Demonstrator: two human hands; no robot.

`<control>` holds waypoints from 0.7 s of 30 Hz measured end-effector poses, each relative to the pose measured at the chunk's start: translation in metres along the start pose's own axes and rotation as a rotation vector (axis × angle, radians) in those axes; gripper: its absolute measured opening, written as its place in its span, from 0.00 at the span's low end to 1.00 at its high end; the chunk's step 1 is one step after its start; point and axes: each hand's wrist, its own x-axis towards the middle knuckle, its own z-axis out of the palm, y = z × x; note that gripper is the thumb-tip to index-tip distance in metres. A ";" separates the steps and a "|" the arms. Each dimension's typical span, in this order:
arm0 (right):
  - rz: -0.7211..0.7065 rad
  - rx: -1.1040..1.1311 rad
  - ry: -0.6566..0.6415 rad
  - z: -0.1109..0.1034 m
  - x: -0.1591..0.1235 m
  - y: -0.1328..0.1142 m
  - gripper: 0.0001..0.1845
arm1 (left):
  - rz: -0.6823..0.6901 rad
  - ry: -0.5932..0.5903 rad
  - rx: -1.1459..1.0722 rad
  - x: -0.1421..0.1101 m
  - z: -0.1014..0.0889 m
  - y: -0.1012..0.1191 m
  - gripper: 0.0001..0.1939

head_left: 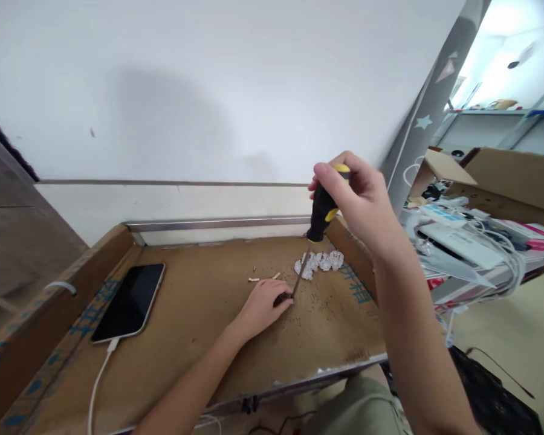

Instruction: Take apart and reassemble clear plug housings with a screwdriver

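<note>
One mostly hidden piece is pinched by left hand, screwdriver by right hand

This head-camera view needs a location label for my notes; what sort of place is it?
Probably a small workshop or repair bench: a screwdriver is in use on a cardboard-covered work surface, clear plastic pieces lie grouped there, and cables and boxed goods crowd the right side.
</note>
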 end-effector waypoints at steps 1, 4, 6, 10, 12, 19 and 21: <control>-0.034 -0.149 0.075 0.003 -0.003 -0.005 0.14 | -0.002 0.000 0.001 0.000 0.000 0.000 0.04; -0.069 -0.319 0.155 0.011 -0.012 -0.016 0.09 | -0.011 -0.007 0.008 0.001 0.000 0.001 0.03; -0.072 -0.080 0.149 0.015 -0.014 -0.017 0.05 | -0.019 -0.011 0.009 0.001 0.000 0.001 0.03; 0.042 0.540 -0.310 0.013 -0.006 -0.009 0.14 | -0.023 0.000 -0.004 0.001 0.000 0.002 0.03; 0.106 0.613 -0.480 0.011 0.000 -0.004 0.21 | -0.025 0.005 -0.014 0.000 -0.001 0.003 0.03; 0.000 0.065 0.111 0.028 -0.009 -0.007 0.13 | -0.011 0.004 0.003 0.001 0.000 0.003 0.04; -0.005 0.156 0.126 0.033 -0.016 -0.009 0.12 | -0.017 0.000 -0.003 0.001 0.000 0.003 0.03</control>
